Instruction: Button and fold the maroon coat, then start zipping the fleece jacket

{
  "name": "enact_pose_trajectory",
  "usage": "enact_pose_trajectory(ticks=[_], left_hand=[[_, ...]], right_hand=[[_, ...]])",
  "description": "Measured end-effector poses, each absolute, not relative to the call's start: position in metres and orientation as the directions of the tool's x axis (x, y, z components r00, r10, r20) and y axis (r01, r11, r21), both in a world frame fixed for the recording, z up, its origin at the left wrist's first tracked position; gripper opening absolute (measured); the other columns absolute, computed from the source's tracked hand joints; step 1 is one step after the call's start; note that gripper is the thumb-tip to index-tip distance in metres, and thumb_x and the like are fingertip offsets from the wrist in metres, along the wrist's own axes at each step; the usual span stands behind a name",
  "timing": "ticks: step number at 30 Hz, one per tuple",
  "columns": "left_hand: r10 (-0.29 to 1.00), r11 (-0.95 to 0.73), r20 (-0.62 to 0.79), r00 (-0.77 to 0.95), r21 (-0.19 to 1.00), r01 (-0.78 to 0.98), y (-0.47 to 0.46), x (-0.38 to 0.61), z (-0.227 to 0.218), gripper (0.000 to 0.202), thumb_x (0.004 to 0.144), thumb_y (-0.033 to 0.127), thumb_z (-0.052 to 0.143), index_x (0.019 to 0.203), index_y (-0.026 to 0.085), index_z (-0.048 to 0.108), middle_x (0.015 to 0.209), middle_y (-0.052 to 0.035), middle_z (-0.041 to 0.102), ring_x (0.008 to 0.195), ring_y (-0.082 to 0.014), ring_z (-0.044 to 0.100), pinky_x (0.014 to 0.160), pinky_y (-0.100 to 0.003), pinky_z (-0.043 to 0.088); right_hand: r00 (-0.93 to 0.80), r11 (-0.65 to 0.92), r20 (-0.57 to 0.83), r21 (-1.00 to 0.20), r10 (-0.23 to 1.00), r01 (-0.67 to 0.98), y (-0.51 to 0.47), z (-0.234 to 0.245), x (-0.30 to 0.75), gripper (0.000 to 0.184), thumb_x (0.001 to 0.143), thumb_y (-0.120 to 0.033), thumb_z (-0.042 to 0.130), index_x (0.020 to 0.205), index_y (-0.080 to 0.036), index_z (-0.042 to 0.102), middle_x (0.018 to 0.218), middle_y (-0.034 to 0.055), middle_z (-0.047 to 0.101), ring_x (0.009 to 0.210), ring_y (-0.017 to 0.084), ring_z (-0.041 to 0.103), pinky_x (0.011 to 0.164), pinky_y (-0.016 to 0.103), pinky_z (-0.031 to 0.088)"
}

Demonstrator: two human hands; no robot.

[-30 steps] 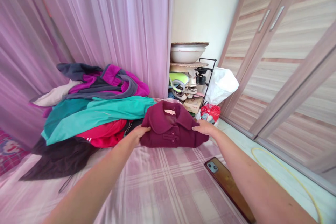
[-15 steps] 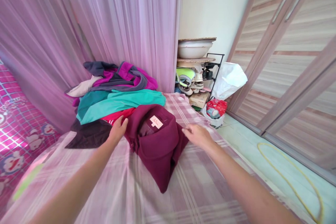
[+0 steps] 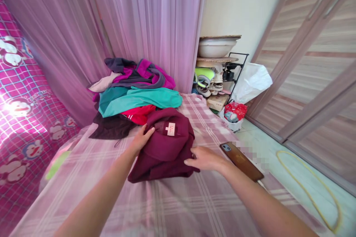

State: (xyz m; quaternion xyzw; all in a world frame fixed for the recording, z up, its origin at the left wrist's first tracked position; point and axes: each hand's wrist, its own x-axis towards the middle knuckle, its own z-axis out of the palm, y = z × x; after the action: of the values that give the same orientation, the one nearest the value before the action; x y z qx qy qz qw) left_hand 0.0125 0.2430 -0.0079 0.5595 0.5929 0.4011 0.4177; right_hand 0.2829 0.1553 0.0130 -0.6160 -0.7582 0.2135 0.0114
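Head view: left hand (image 3: 141, 139) and right hand (image 3: 203, 158) rest open-fingered, seemingly ungripping, against the folded maroon garment (image 3: 165, 146) on the bed (image 3: 178, 200).

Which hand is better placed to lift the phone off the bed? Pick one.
Right. The right hand lies beside the phone; the left hand rests across the maroon garment, farther away.

A folded maroon garment (image 3: 164, 148) is seen on a bed covered with a plaid sheet (image 3: 178, 207). The left hand (image 3: 142, 137) is laid against the garment's left edge, and the right hand (image 3: 204, 158) is pressed to its right edge, fingers spread. A pile of clothes (image 3: 133, 96) is stacked just behind the garment. A phone (image 3: 241, 156) is placed near the right hand, at the bed's edge.
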Motion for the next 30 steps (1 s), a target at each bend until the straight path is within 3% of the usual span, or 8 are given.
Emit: enact_pose_trajectory(ticks=[3, 7, 10, 12, 17, 22, 27, 30], left_hand=[[0.998, -0.04, 0.062, -0.015, 0.795, 0.606, 0.24, 0.006, 0.003, 0.071, 0.08, 0.051, 0.067, 0.139, 0.016, 0.052, 0.148, -0.0168, 0.049, 0.14, -0.033, 0.041, 0.115, -0.045, 0.034], [0.943, -0.331, 0.204, 0.261, 0.542, 0.772, 0.203, 0.02, 0.002, 0.098, 0.073, 0.062, 0.069, 0.154, 0.022, 0.032, 0.163, -0.0178, 0.021, 0.15, -0.0366, 0.018, 0.12, -0.055, 0.017], [0.909, -0.417, 0.157, 0.387, 0.391, 0.821, 0.175, 0.036, 0.0, 0.116, 0.058, 0.065, 0.08, 0.155, 0.03, 0.027, 0.165, -0.0172, 0.014, 0.15, -0.0444, 0.009, 0.115, -0.069, 0.003], [0.911, -0.412, 0.16, 0.38, 0.344, 0.844, 0.164, 0.043, -0.002, 0.112, 0.06, 0.06, 0.081, 0.155, 0.029, 0.03, 0.164, -0.0179, 0.015, 0.149, -0.0459, 0.009, 0.113, -0.072, 0.001], [0.913, -0.402, 0.28, 0.295, 0.508, 0.762, 0.16, 0.039, 0.003, 0.065, 0.087, 0.039, 0.06, 0.148, 0.025, 0.042, 0.156, -0.011, 0.04, 0.143, -0.0325, 0.036, 0.117, -0.053, 0.028], [0.927, -0.125, 0.285, -0.245, 0.848, 0.515, 0.175, -0.008, 0.019, 0.053, 0.092, 0.041, 0.051, 0.142, 0.025, 0.044, 0.133, -0.0056, 0.063, 0.124, -0.0256, 0.058, 0.107, -0.041, 0.046], [0.873, 0.016, 0.018, -0.487, 0.998, 0.066, 0.186, -0.079, 0.012, 0.049, 0.098, 0.035, 0.04, 0.145, 0.024, 0.036, 0.136, -0.0091, 0.061, 0.123, -0.0265, 0.059, 0.097, -0.041, 0.056], [0.854, 0.103, 0.035, -0.519, 0.966, 0.235, 0.179, -0.106, -0.004, 0.058, 0.098, 0.038, 0.036, 0.152, 0.022, 0.019, 0.153, -0.0136, 0.043, 0.136, -0.0305, 0.047, 0.104, -0.048, 0.05]], right_hand=[[-0.23, 0.123, -0.275, -0.357, 0.934, 0.926, 0.148, 0.016, 0.288, 0.039, 0.087, -0.052, 0.056, 0.084, -0.018, 0.074, 0.088, 0.0107, 0.075, 0.081, 0.025, 0.068, 0.068, 0.031, 0.045], [-0.058, 0.023, -0.042, -0.581, 0.997, 0.813, 0.167, 0.016, 0.298, 0.037, 0.093, -0.042, 0.051, 0.114, -0.018, 0.07, 0.112, 0.0111, 0.073, 0.099, 0.024, 0.068, 0.083, 0.034, 0.049], [-0.085, 0.077, 0.025, -0.71, 0.996, 0.7, 0.179, 0.02, 0.288, 0.043, 0.094, -0.038, 0.051, 0.127, -0.015, 0.064, 0.128, 0.013, 0.067, 0.111, 0.023, 0.065, 0.095, 0.034, 0.049], [-0.092, 0.097, 0.046, -0.726, 0.995, 0.68, 0.181, 0.026, 0.275, 0.045, 0.093, -0.037, 0.052, 0.13, -0.013, 0.062, 0.133, 0.0142, 0.064, 0.115, 0.023, 0.064, 0.1, 0.035, 0.047], [-0.133, 0.196, 0.146, -0.794, 0.98, 0.576, 0.188, 0.044, 0.253, 0.045, 0.093, -0.039, 0.052, 0.131, -0.016, 0.062, 0.134, 0.0121, 0.064, 0.118, 0.022, 0.062, 0.104, 0.036, 0.045], [-0.139, 0.258, 0.218, -0.816, 0.966, 0.518, 0.199, 0.051, 0.254, 0.036, 0.095, -0.035, 0.05, 0.123, -0.02, 0.066, 0.121, 0.0077, 0.071, 0.111, 0.019, 0.066, 0.1, 0.034, 0.047], [-0.196, 0.256, 0.165, -0.644, 0.967, 0.721, 0.192, 0.036, 0.242, 0.029, 0.092, -0.031, 0.053, 0.112, -0.021, 0.072, 0.116, 0.0069, 0.073, 0.106, 0.021, 0.067, 0.095, 0.033, 0.049], [-0.233, 0.289, 0.176, -0.459, 0.956, 0.84, 0.188, 0.027, 0.226, 0.032, 0.092, -0.03, 0.054, 0.117, -0.02, 0.07, 0.127, 0.0092, 0.067, 0.118, 0.025, 0.061, 0.104, 0.038, 0.044]])
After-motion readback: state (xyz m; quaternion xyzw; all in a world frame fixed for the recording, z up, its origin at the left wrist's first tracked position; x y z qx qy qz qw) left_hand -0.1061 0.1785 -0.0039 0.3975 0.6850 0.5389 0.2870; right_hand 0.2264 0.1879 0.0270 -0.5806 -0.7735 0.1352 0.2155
